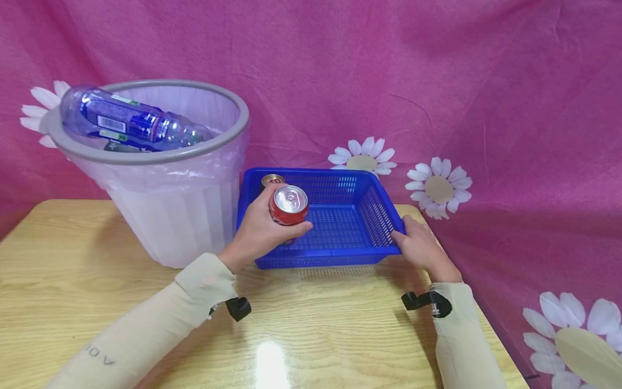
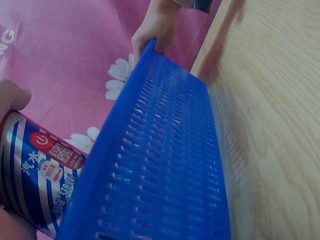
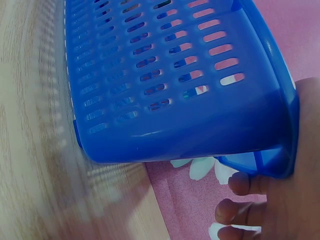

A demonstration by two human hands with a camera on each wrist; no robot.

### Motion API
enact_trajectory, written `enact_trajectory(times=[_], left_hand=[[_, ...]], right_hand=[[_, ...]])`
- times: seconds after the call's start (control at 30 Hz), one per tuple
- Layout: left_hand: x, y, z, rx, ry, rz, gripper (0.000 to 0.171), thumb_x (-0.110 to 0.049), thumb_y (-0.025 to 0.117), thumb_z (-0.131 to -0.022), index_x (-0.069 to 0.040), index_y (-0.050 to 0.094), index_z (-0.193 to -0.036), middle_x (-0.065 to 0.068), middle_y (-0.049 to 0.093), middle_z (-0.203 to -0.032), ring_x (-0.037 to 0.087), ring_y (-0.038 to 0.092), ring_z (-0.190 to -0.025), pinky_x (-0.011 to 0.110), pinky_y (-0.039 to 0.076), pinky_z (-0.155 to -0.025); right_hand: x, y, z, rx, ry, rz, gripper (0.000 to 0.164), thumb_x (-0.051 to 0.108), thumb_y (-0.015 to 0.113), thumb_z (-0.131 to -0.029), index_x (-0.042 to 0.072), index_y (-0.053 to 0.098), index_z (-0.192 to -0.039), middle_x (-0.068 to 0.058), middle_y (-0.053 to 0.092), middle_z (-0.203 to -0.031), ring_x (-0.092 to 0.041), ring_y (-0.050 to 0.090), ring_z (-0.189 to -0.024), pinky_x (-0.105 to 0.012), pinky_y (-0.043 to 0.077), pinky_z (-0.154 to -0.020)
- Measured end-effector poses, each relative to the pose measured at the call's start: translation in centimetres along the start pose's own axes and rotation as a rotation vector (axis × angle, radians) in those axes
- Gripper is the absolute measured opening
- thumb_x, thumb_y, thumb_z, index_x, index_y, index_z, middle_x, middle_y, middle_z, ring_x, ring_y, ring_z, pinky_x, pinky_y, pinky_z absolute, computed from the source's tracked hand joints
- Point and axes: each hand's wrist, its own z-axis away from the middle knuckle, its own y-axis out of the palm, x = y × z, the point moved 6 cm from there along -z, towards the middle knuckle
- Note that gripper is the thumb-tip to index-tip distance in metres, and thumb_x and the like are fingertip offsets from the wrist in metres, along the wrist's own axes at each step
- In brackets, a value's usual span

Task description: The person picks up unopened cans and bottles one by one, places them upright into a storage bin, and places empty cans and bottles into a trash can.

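My left hand point(image 1: 259, 227) grips a soda can point(image 1: 290, 208) by its side, thumb on one side and fingers on the other. The can is upright, silver on top and red below the rim; the left wrist view shows blue and white stripes on its side point(image 2: 42, 170). It overlaps the left part of a blue plastic basket point(image 1: 335, 259). Behind my left fingers, a second can point(image 1: 272, 178) with a gold-coloured top stands in the basket's back left corner. My right hand point(image 1: 421, 246) holds the basket's right rim, fingers hooked under it in the right wrist view.
Left of the basket stands a white bin point(image 1: 184, 216) with a grey rim and plastic liner. Large clear bottles with blue labels point(image 1: 141, 119) lie in its mouth, one sticking out over the rim. A pink flowered cloth point(image 1: 311, 70) hangs behind the wooden table point(image 1: 320, 335).
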Motion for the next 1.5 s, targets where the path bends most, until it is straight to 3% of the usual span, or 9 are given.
enact_trajectory(times=[0.37,0.77,1.03,1.5], left_hand=[[1.4,-0.1,0.1,0.029,-0.077,-0.054,0.09,-0.037,0.086,-0.071,-0.018,0.037,-0.144,0.006,0.055,-0.136,0.024,0.058,-0.124,0.044,0.053,-0.101],[1.4,-0.2,-0.1,0.049,-0.073,-0.107,0.089,-0.037,0.087,-0.068,-0.017,0.04,-0.141,0.007,0.058,-0.133,0.024,0.059,-0.122,0.044,0.053,-0.102],[1.8,-0.1,-0.3,0.088,-0.105,-0.149,0.08,-0.037,0.087,-0.068,-0.018,0.045,-0.134,0.005,0.061,-0.127,0.024,0.061,-0.118,0.042,0.055,-0.098],[2.0,0.1,-0.5,0.131,-0.113,-0.194,0.083,-0.035,0.09,-0.064,-0.015,0.047,-0.132,0.006,0.066,-0.122,0.024,0.065,-0.113,0.042,0.055,-0.097]], right_hand=[[-0.2,0.0,-0.1,0.012,0.025,-0.011,0.029,0.03,0.043,-0.097,0.003,0.05,-0.106,-0.014,0.055,-0.089,-0.029,0.049,-0.089,-0.031,0.033,-0.072],[-0.2,0.2,0.1,0.03,0.034,-0.022,0.033,0.03,0.041,-0.098,0.003,0.048,-0.114,-0.015,0.057,-0.097,-0.029,0.052,-0.093,-0.034,0.037,-0.074],[-0.3,0.2,0.0,0.016,0.027,-0.009,0.031,0.03,0.042,-0.097,0.003,0.05,-0.11,-0.015,0.057,-0.093,-0.03,0.05,-0.093,-0.035,0.035,-0.076],[-0.3,0.1,-0.1,0.005,0.016,-0.008,0.028,0.029,0.043,-0.097,0.003,0.05,-0.105,-0.015,0.058,-0.089,-0.029,0.051,-0.088,-0.032,0.034,-0.073]])
